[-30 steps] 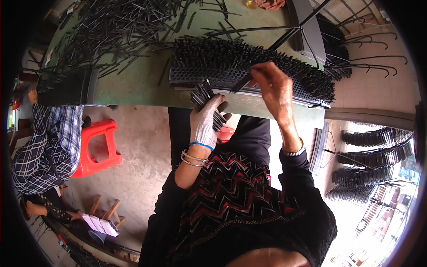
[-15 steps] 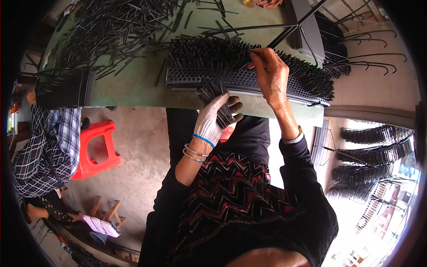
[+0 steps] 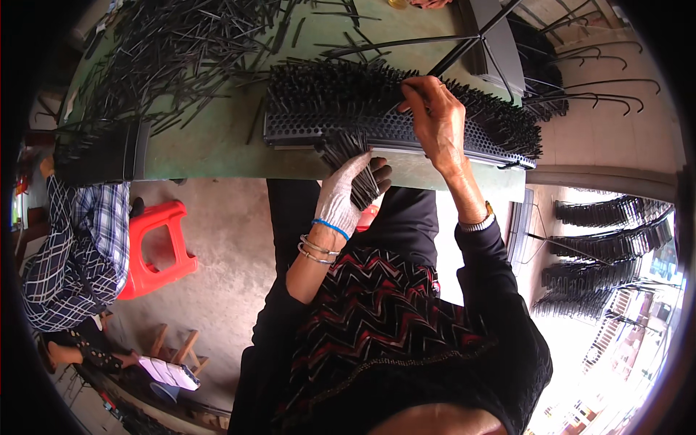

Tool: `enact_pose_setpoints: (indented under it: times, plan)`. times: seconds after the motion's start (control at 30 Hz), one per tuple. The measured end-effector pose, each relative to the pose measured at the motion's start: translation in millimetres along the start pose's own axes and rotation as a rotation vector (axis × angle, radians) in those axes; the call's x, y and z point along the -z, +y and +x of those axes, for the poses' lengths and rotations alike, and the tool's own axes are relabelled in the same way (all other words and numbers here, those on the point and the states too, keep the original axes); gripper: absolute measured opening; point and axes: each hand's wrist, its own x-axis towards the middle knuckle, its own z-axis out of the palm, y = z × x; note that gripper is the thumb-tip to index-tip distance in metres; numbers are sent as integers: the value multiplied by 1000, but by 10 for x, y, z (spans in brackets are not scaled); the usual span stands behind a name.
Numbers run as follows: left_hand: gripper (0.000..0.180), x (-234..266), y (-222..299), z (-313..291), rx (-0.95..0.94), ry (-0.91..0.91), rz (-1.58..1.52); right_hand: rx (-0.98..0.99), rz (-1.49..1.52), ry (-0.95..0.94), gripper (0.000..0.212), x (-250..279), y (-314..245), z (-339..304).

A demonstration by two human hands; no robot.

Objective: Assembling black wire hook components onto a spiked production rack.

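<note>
Perforated rack (image 3: 293,129): far rows filled with black sticks (image 3: 326,83), near holes (image 3: 382,133) bare. Left hand (image 3: 339,194) clutches a bundle (image 3: 345,149); right hand (image 3: 440,119) over rack, grip indeterminable.

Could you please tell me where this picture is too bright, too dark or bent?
Head view, lower right: glare whitens the area beneath the hanging black pieces; head view, rim: black corners, edges curving fisheye-like; head view, middle: dark strips make it hard to tell whether the right hand holds anything.
</note>
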Motion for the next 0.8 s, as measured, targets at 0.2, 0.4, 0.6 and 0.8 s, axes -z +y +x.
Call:
enact_pose_setpoints:
  times: [0.2, 0.4, 0.6, 0.8]
  plan:
    - [13, 24, -10, 4, -15, 6, 3, 59, -5, -99, 13, 20, 2, 67]
    - [13, 60, -12, 10, 0, -22, -11, 333, -121, -175, 13, -57, 99, 51]
    - [13, -19, -7, -68, -18, 64, 50, 379, -202, -228, 16, -11, 74, 114]
    - [11, 11, -34, -20, -34, 30, 58, 339, -134, -169, 16, -101, 95, 12]
